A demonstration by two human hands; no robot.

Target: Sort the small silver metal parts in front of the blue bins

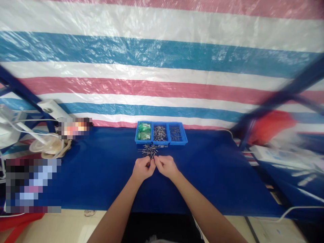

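My left hand [143,168] and my right hand [167,165] are almost touching over the blue tabletop, thumbs and fingers pinched together. Whatever lies between their fingertips is too small or hidden to make out. Just beyond the knuckles is a loose pile of thin, shiny metal pins [149,150], pointing every way. Behind the pile stands a blue plastic tray [186,141] with three compartments. Green and clear packets [144,131] fill its left one. A dense heap of short metal pins [160,134] is in the middle, and a sparser layer of dark thin pins [175,134] in the right.
The blue tabletop [101,179] extends to both sides. At its left end are a white lamp-like stand [47,143] with cables and blurred-out patches. A striped plastic sheet [162,87] hangs behind. Dark blue frame bars and a red bag [273,126] are at the right.
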